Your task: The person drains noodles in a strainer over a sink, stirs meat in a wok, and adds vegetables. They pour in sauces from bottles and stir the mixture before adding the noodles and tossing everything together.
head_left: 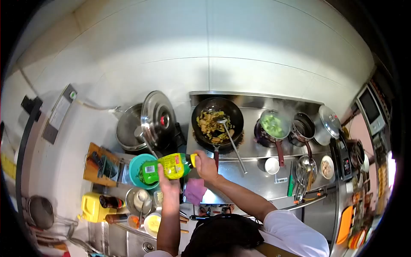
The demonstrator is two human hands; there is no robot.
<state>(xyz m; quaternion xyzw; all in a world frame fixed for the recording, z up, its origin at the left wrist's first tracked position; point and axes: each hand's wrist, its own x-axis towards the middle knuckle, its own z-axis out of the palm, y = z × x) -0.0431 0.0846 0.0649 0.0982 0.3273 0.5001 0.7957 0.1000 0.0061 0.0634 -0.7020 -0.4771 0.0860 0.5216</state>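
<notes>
Between my hands, a yellow-and-green plastic bottle [173, 166] lies nearly level, its base to the left. My left hand [168, 185] grips the body from below, with the thumb across it. Fingers of my right hand [206, 167] are closed around the yellow cap [193, 160] at the other end. Behind the bottle's base, a teal bowl [134, 171] holding chopped greens is partly hidden. Beyond my hands, a black wok [238, 116] contains cooked meat and vegetables, and a metal spatula [236, 150] rests in it with its handle over the rim.
A purple cloth [195, 191] lies beside my forearm. On the right, a steaming pan of green vegetables [272, 124] and a dark saucepan [303, 125] sit on the stove. A large pot with a tilted lid [157, 118] stands left. A yellow jug [95, 207] is near the sink.
</notes>
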